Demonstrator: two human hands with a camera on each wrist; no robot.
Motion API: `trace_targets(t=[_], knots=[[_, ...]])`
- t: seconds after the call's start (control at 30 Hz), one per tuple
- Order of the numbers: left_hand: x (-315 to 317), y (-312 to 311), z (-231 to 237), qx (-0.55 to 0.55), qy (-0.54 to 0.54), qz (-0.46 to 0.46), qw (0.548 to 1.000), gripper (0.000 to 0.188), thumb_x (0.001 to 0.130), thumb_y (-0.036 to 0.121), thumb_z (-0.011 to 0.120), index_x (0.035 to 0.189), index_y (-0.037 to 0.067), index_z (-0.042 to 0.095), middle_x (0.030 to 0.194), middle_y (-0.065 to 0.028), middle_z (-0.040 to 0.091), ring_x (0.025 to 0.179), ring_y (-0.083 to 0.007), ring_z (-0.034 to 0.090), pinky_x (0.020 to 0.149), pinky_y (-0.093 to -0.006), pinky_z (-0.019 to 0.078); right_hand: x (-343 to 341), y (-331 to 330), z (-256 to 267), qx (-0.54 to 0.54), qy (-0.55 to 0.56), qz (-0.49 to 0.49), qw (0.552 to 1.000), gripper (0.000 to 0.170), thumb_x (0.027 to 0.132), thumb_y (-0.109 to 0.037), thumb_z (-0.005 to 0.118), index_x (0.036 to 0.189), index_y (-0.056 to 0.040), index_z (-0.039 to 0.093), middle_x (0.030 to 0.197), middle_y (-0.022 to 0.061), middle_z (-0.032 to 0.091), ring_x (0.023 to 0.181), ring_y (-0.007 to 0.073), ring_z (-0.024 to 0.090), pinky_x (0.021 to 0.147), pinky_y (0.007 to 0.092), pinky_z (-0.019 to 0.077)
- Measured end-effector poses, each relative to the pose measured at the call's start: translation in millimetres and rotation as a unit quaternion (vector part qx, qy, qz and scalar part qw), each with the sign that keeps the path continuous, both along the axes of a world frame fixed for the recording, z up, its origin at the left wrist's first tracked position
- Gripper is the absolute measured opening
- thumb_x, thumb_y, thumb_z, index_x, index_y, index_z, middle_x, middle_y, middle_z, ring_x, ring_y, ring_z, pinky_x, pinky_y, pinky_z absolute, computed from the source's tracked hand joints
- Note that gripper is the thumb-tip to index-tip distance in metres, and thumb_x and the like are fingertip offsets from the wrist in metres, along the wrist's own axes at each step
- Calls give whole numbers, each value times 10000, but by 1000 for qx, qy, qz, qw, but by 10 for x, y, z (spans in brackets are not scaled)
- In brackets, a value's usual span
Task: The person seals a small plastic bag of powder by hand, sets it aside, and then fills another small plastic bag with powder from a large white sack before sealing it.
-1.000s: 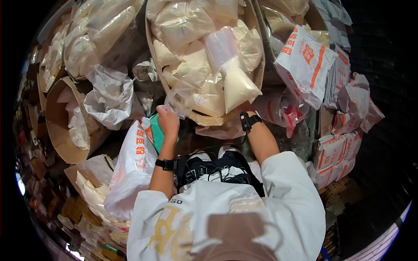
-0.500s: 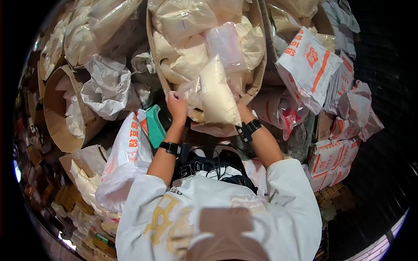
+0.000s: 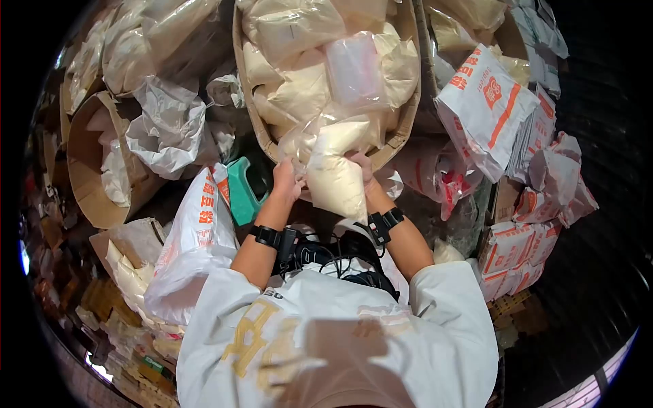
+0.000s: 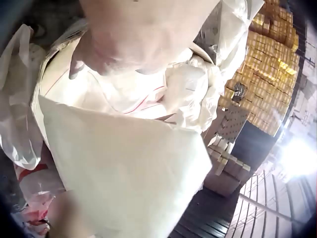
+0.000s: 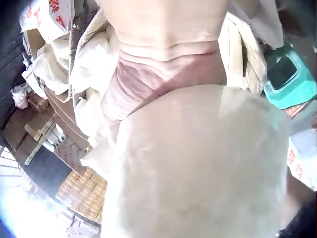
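Note:
A clear plastic bag of pale cream powder (image 3: 337, 183) hangs tilted between my two hands, over the near rim of an oval carton (image 3: 401, 146). My left hand (image 3: 286, 180) pinches the loose plastic at its left side. Against its upper right side, my right hand (image 3: 364, 168) grips the bag with curled fingers. The same bag (image 4: 124, 168) fills the lower left wrist view, below the left hand (image 4: 138, 39). In the right wrist view the bulging bag (image 5: 198, 163) hides the right fingertips. Similar powder bags (image 3: 292, 81) fill the carton, with a stack of flat plastic bags (image 3: 355, 68) on top.
Left of me stand a green plastic stool (image 3: 241, 194) and a white printed sack (image 3: 194, 245). An open round carton (image 3: 88, 173) and a crumpled white sack (image 3: 166, 129) lie farther left. Printed white sacks (image 3: 483, 102) are piled on the right.
The powder bag has come off the pile toward my body, tipping over as it moved. Both hands have closed in around it, the left shifting rightward.

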State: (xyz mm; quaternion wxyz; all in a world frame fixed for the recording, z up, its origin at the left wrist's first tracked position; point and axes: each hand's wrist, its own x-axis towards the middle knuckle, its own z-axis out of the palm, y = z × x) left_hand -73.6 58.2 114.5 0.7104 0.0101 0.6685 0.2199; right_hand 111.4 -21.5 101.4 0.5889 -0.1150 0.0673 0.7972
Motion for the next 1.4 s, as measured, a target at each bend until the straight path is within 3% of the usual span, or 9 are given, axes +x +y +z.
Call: trace_targets(t=[0.1, 0.47, 0.8, 0.9, 1.0, 1.03, 1.13, 1.23, 1.4], knots=[[-88, -174, -514, 120, -17, -39, 992, 274, 971, 85, 503, 1219, -22, 553, 1097, -175, 659, 955, -310, 681, 825, -424, 580, -93, -53, 140, -114, -12, 46, 992, 506, 874, -185, 551, 1302, 85, 540, 1223, 253, 641, 1085, 363, 666, 951, 468, 551], [64, -175, 89, 217, -116, -67, 967, 386, 980, 9, 482, 1364, 47, 469, 1198, -139, 634, 994, -249, 677, 829, -358, 584, -247, 19, 465, -155, -170, 35, 972, 534, 849, -12, 533, 1380, -31, 474, 1170, 147, 656, 977, 261, 701, 831, 372, 596], [124, -202, 244, 62, -280, -18, 958, 488, 1054, 400, 374, 1346, 45, 540, 1217, -139, 660, 1060, -279, 676, 899, -392, 572, -354, 33, 448, -181, -397, 40, 899, 491, 859, -39, 540, 1350, -17, 520, 1166, 108, 651, 1001, 211, 670, 847, 355, 564], [118, -251, 149, 57, -338, -10, 939, 536, 1046, 461, 366, 1349, 54, 540, 1221, -137, 658, 1039, -271, 679, 904, -388, 564, -448, -66, 74, -111, -650, 35, 751, 396, 953, -219, 585, 1284, -2, 586, 1299, 193, 558, 1195, 293, 555, 1023, 402, 441], [154, -195, 289, 8, -337, 11, 941, 528, 1044, 464, 376, 1338, 57, 538, 1222, -131, 656, 1032, -267, 678, 899, -396, 563, -475, -45, 168, -143, -737, 48, 659, 401, 982, -312, 572, 1170, 37, 635, 1352, 254, 483, 1270, 369, 453, 1077, 413, 355], [139, -205, 287, 19, -355, 9, 935, 477, 1034, 431, 440, 1326, 65, 530, 1198, -123, 659, 1029, -259, 676, 888, -394, 565, -471, 23, 360, -119, -817, 48, 562, 393, 987, -319, 572, 1071, 54, 665, 1339, 286, 477, 1242, 425, 452, 1061, 417, 368], [122, -219, 199, 33, -330, -15, 943, 408, 1017, 350, 507, 1315, 73, 523, 1142, -115, 666, 980, -254, 686, 844, -384, 581, -393, 138, 495, -187, -723, 66, 662, 389, 950, -287, 620, 1136, 54, 625, 1281, 273, 525, 1182, 424, 506, 1041, 433, 390], [89, -193, 199, 41, -311, -38, 949, 355, 997, 255, 535, 1304, 78, 519, 1086, -103, 663, 918, -248, 693, 782, -368, 596, -537, 204, 430, -194, -801, -121, 554, 451, 896, -256, 678, 1208, 51, 566, 1222, 253, 588, 1126, 406, 570, 1010, 430, 428], [30, -199, 150, 52, -292, -58, 953, 351, 954, 117, 509, 1299, 56, 501, 1040, -110, 656, 884, -256, 697, 743, -393, 610, -200, 364, 317, -64, -760, 82, 642, 548, 880, -281, 682, 1297, 44, 537, 1218, 239, 627, 1125, 327, 609, 969, 389, 465]])
